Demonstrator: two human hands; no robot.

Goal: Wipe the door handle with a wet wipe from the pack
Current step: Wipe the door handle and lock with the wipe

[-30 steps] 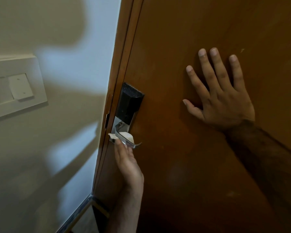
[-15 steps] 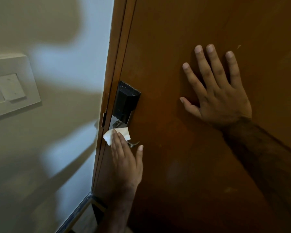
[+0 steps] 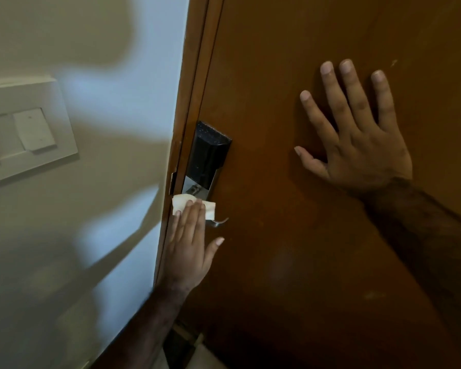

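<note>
Right now my left hand lies flat over the door handle, its fingers straight and pressed together side by side, thumb sticking out to the right on its own. Under those fingertips sits the wet wipe, a small white folded piece pinned between my fingers and the handle; its edges peek out above and to either side of the fingertips. Only the curled metal tip of the handle shows, just right of my fingers and above the thumb. Directly above the fingertips is the lock body, black on top with a shiny metal plate below, and the wipe touches the bottom of that plate. My right hand is well apart, up and to the right, palm flat on the brown door with its fingers spread wide and holding nothing. Left of my left fingers runs the door frame, then the pale wall with a white switch plate
</note>
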